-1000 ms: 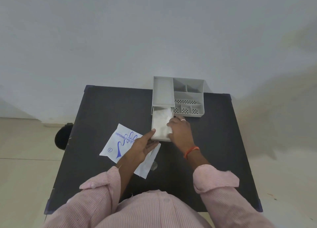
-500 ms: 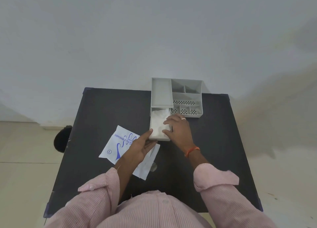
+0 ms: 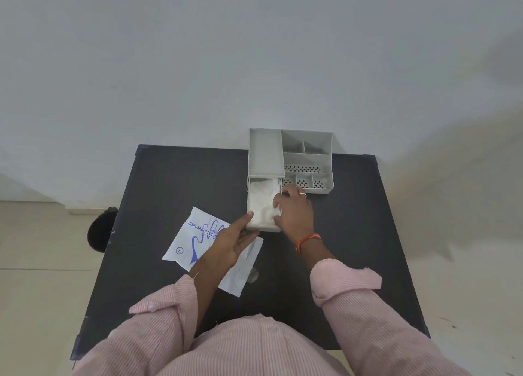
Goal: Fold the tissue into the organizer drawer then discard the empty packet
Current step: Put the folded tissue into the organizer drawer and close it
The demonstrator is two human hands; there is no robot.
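Right hand (image 3: 294, 211) has shifted rightward off the crumpled white tissue (image 3: 263, 203), fingers now pinching the pulled-out drawer's (image 3: 261, 228) right wall; left hand (image 3: 230, 241), fingers spread, steadies its near-left corner.

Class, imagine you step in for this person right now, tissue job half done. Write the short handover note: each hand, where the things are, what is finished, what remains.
Left hand: open, thumb against the near left corner of the drawer, fingers over the packet.
Right hand: fingers on the drawer's right side, touching the tissue.
Tissue lies inside the drawer, which is pulled out of the grey organizer at the far edge of the black table.
Packet lies flat on the table, left of the drawer.
Done: tissue is in the drawer.
Left: push the drawer shut if wanted, then discard the packet.
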